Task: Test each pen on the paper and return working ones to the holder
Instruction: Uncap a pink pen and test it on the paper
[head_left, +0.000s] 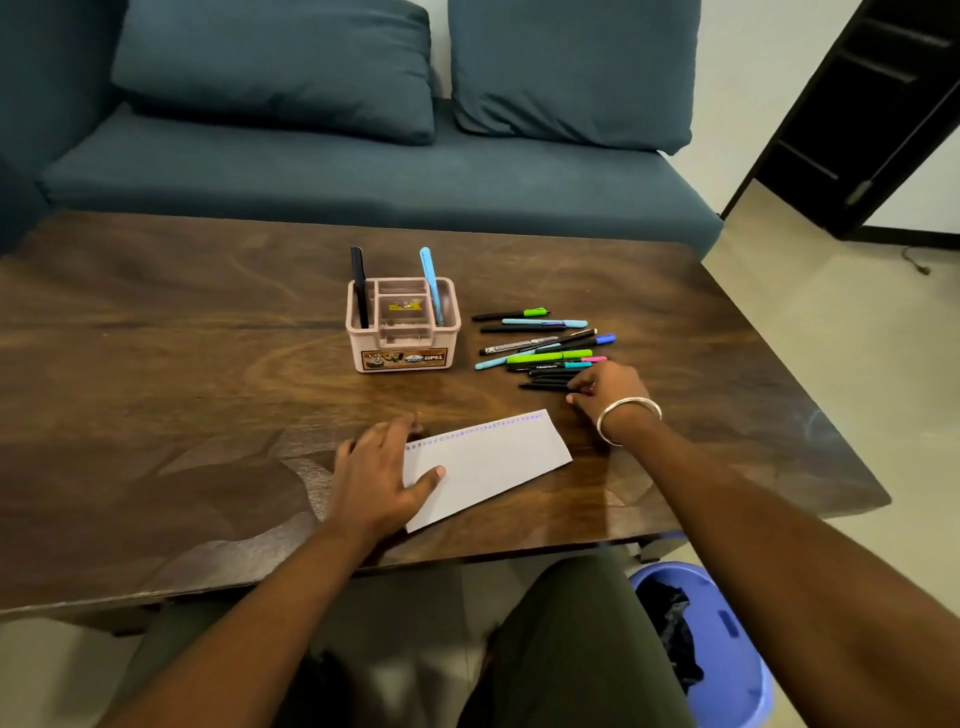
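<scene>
My right grip (605, 387) pinches the nearest black pen (545, 386) at the pile's (545, 348) near edge, ready to test. My left grip (382, 470) lies flat, pinning the paper (493, 462) against sliding. The holder (402, 332) stands beyond both on the tabletop (208, 338).

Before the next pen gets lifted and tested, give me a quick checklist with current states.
1. Paper held steady: ok, left hand rests flat on its left end.
2. Blank space for a test mark: ok, only a row of marks along the far edge.
3. Right hand on a pen: ok, fingers at the nearest black pen; firmness of grip cannot tell.
4. Holder has room: ok, only two pens inside.
5. Pen works: cannot tell.
</scene>
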